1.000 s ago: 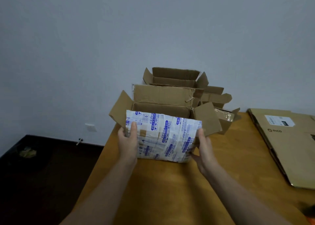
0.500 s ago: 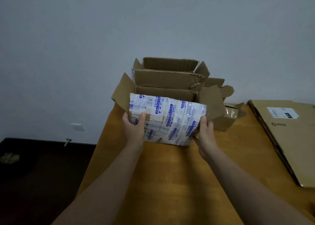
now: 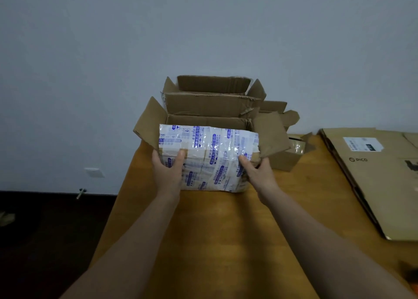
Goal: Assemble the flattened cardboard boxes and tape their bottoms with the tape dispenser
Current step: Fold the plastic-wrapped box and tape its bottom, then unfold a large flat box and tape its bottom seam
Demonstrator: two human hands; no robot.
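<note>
An assembled cardboard box (image 3: 210, 156), its near face wrapped in white tape with blue print, stands open-topped on the wooden table (image 3: 203, 242). My left hand (image 3: 168, 171) grips its left front corner with the thumb on the taped face. My right hand (image 3: 256, 173) grips its right front corner just under the right flap. Directly behind it stand two more open brown boxes, one (image 3: 203, 105) touching it and another (image 3: 213, 83) at the wall. No tape dispenser can be made out.
A smaller open box (image 3: 287, 156) sits to the right of the held one. A flattened PICO carton (image 3: 371, 176) lies along the table's right side. The table's left edge drops to a dark floor (image 3: 45, 242). A wall stands close behind the boxes.
The held box has slid further back against the row of boxes. Both hands have kept their grip on its front corners.
</note>
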